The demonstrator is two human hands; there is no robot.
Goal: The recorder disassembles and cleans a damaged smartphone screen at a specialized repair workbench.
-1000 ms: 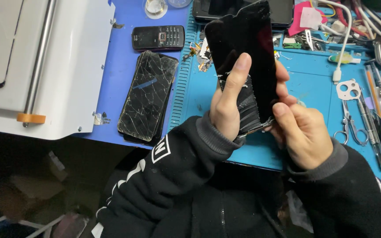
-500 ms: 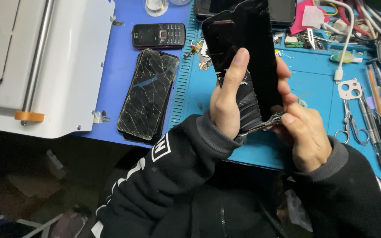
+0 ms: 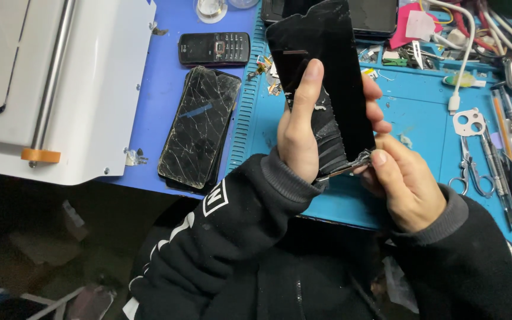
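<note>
Both hands hold the black, cracked phone screen panel (image 3: pixel 327 77) upright above the blue counter (image 3: pixel 422 136); your left hand (image 3: pixel 297 133) grips its side, while your right hand (image 3: pixel 404 184) has moved its fingers (image 3: pixel 379 157) to pinch the ragged bottom corner, peeling.

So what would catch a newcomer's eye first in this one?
The black phone screen panel held upright at centre: the left hand grips it, thumb across its face, while the right hand pinches its torn lower corner. To the left, a phone with shattered glass lies on the blue mat, beside a white machine.
</note>
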